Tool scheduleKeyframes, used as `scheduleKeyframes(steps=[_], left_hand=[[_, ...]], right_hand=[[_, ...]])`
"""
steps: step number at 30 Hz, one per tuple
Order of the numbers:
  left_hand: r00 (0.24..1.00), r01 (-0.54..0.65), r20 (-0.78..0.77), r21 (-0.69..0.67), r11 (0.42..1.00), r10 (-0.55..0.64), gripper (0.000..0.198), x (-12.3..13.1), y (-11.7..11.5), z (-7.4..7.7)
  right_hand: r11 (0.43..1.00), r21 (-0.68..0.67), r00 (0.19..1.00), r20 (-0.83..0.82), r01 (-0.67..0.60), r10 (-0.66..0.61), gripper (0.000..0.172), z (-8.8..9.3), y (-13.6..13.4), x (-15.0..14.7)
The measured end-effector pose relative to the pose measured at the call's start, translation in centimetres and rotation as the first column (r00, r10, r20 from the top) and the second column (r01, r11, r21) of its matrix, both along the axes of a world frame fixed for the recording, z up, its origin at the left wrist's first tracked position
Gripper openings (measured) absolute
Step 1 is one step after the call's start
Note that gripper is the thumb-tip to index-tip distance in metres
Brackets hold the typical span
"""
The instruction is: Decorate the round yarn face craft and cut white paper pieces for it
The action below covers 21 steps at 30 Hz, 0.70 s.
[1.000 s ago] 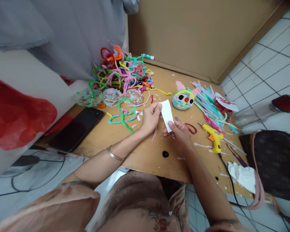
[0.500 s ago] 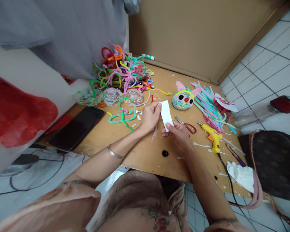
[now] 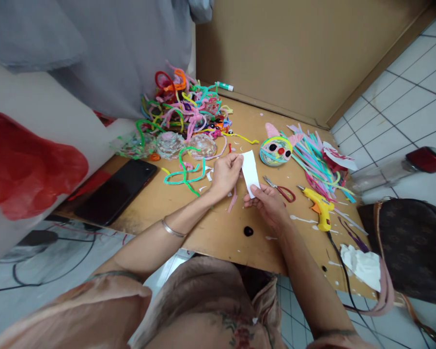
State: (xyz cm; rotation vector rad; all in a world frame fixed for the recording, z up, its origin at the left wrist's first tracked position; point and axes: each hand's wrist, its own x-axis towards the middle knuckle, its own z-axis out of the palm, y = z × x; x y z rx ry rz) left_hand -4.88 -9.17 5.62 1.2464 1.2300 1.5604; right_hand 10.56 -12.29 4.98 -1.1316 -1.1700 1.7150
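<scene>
The white paper strip (image 3: pixel 250 170) is still pinched between the left hand (image 3: pixel 225 175) and right hand (image 3: pixel 269 206), barely moved, with the scissors (image 3: pixel 280 189) at its three o'clock newly uncovered.

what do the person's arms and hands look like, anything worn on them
The left hand and right hand are bare, with no gloves. A thin silver bangle circles the left wrist; the right wrist shows nothing. Both forearms are uncovered. A peach sleeve covers the left upper arm.

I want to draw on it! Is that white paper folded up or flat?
Flat: the white paper shows one smooth face with no crease, pinched between left hand and right hand.
</scene>
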Motion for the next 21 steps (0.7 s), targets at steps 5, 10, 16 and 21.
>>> scheduleKeyframes(steps=[5, 10, 16, 21], left_hand=[[1.0, -0.014, -0.006, -0.022, 1.0, 0.013, 0.029, -0.07, 0.13, 0.0], [0.999, -0.032, -0.004, -0.013, 0.999, 0.032, 0.029, -0.38, 0.27, -0.02], [0.997, -0.021, 0.076, -0.023, 1.0, 0.023, 0.028, -0.56, 0.47, -0.32], [0.98, 0.014, 0.197, -0.078, 0.997, 0.001, 0.021, -0.63, 0.78, -0.57]], right_hand=[[1.0, -0.001, 1.0, 0.011, 0.001, -0.001, 0.05, 0.07, -0.02, -0.06], [1.0, -0.006, 1.0, 0.005, -0.001, 0.001, 0.047, 0.37, -0.23, -0.27], [0.999, 0.033, 1.0, 0.023, 0.017, -0.017, 0.045, 0.22, -0.19, -0.32], [0.995, 0.087, 0.997, 0.057, 0.044, -0.049, 0.046, -0.13, -0.16, -0.29]])
